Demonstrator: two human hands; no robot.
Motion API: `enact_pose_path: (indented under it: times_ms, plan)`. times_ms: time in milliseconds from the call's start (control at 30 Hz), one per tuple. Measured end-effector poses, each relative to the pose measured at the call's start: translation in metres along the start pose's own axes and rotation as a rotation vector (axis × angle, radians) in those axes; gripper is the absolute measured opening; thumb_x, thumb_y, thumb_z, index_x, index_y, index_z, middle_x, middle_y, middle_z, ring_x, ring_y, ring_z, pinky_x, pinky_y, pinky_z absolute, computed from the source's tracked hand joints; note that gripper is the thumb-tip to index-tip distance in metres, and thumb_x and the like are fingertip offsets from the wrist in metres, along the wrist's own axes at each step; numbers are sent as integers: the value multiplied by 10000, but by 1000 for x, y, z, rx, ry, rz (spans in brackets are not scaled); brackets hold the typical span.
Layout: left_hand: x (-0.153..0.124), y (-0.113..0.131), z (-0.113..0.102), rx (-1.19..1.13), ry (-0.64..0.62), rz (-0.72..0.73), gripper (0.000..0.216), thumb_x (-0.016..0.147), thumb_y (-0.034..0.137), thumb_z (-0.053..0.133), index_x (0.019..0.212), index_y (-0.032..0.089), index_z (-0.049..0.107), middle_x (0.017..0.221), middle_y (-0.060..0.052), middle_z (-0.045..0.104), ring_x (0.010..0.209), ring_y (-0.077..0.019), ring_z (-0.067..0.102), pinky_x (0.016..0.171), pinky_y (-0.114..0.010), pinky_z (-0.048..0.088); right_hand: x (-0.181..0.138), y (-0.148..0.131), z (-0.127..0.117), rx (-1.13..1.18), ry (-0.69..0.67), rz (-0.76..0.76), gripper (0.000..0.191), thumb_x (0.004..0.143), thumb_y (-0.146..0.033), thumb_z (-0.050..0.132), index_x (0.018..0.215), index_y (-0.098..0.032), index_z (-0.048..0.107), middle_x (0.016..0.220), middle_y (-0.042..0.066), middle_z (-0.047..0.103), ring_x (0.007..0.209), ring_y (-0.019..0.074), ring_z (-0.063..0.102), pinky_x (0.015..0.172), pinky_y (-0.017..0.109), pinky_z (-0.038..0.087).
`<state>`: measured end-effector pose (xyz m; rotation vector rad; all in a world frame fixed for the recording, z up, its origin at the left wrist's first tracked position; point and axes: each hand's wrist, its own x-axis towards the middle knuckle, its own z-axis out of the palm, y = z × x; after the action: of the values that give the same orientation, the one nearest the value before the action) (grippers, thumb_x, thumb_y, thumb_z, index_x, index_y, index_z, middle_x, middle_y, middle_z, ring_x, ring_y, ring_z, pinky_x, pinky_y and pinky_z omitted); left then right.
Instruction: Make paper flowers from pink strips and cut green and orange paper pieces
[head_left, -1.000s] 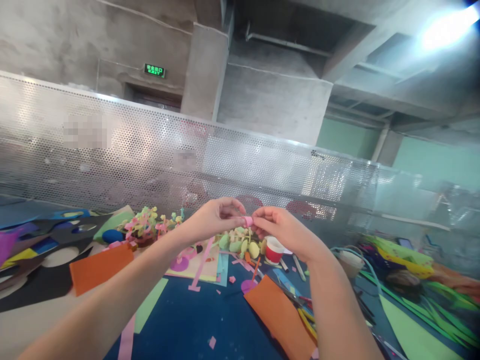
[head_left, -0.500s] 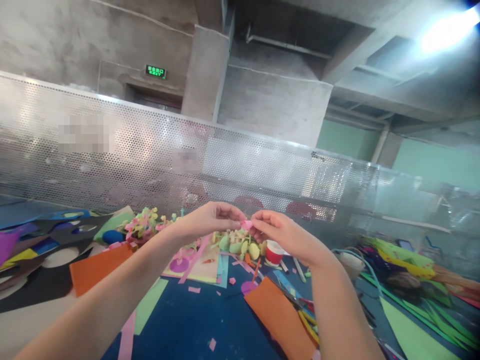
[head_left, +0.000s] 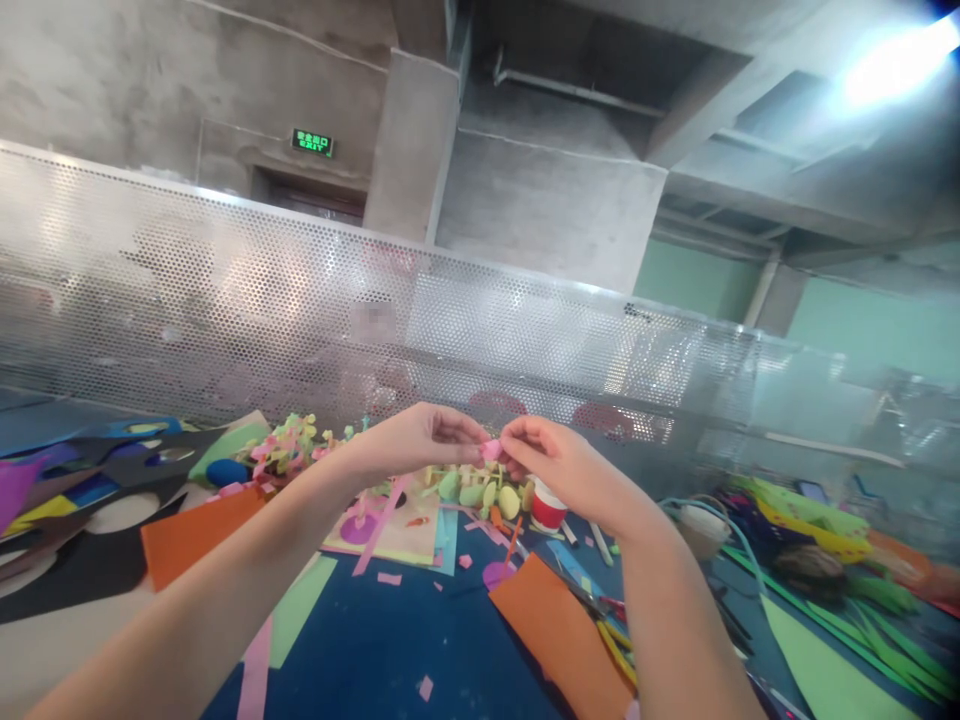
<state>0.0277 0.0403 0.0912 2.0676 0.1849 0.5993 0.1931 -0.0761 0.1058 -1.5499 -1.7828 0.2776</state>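
Between my fingertips, above the far part of the table, is a small pink piece (head_left: 491, 449) that looks like foam or paper. My left hand (head_left: 431, 437) pinches its left side with thumb and forefinger. On its other side, my right hand (head_left: 551, 455) has its thumb and fingers closed on the same piece. Under the hands lie several green and yellow foam shapes (head_left: 471, 494), partly hidden. A red and white cup (head_left: 548, 507) stands just below my right hand.
A blue table (head_left: 360, 640) carries pink scraps, an orange sheet (head_left: 559, 635) and scissors with yellow handles (head_left: 616, 650). Small foam flowers (head_left: 292, 445) are heaped at the left. Behind the table rises a perforated metal screen (head_left: 300, 290). Green strips (head_left: 862, 620) lie at the right.
Both hands stay almost in place, with the fingers shifting slightly around the pink piece. At the far right, an orange and skin-toned blur has changed shape.
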Motion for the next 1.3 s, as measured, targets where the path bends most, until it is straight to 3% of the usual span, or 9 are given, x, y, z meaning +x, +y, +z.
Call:
enact_pose_path:
  times_ms: [200, 333, 567, 767, 933, 1300]
  plan:
    - [-2, -3, 0, 152, 21, -17, 310, 719, 389, 667, 980, 223, 658, 820, -12, 715, 739, -138, 628, 680, -252, 449, 3, 6, 4, -14, -29, -12, 141, 892, -290, 458, 848, -197, 554, 775, 11, 619, 722, 131, 579, 671, 260, 436]
    - [-3, -4, -2, 206, 7, -29, 314, 730, 414, 649, 978, 222, 659, 867, -27, 716, 788, -157, 632, 673, -250, 448, 4, 9, 5, 22, -32, -8, 142, 891, -295, 457, 845, -198, 550, 754, 7, 604, 708, 129, 569, 663, 261, 435]
    - [-6, 2, -8, 25, -5, -77, 250, 740, 366, 656, 949, 229, 668, 916, -21, 711, 846, -148, 630, 743, -254, 454, 6, 8, 2, 59, -2, -37, 146, 898, -301, 455, 842, -203, 547, 734, 0, 595, 706, 123, 569, 688, 265, 437]
    - [-6, 8, -6, -83, -16, -162, 347, 793, 506, 542, 841, 188, 672, 814, -43, 707, 751, -147, 627, 720, -275, 459, 7, 10, 4, 70, -34, -54, 128, 892, -291, 466, 855, -203, 552, 767, 5, 600, 699, 122, 567, 684, 267, 451]
    - [-4, 5, 2, 19, -9, -97, 265, 756, 434, 615, 763, 179, 687, 752, -22, 685, 680, -112, 590, 652, -232, 435, 8, 13, 8, 105, -85, -72, 113, 884, -292, 480, 874, -201, 547, 814, 22, 627, 737, 132, 584, 716, 283, 468]
    - [-3, -2, 3, -29, 10, -98, 174, 673, 288, 711, 814, 194, 672, 779, -11, 727, 790, -154, 661, 724, -262, 470, 3, -2, 6, 32, -45, -16, 165, 892, -327, 462, 884, -199, 566, 785, 23, 630, 709, 137, 595, 636, 266, 466]
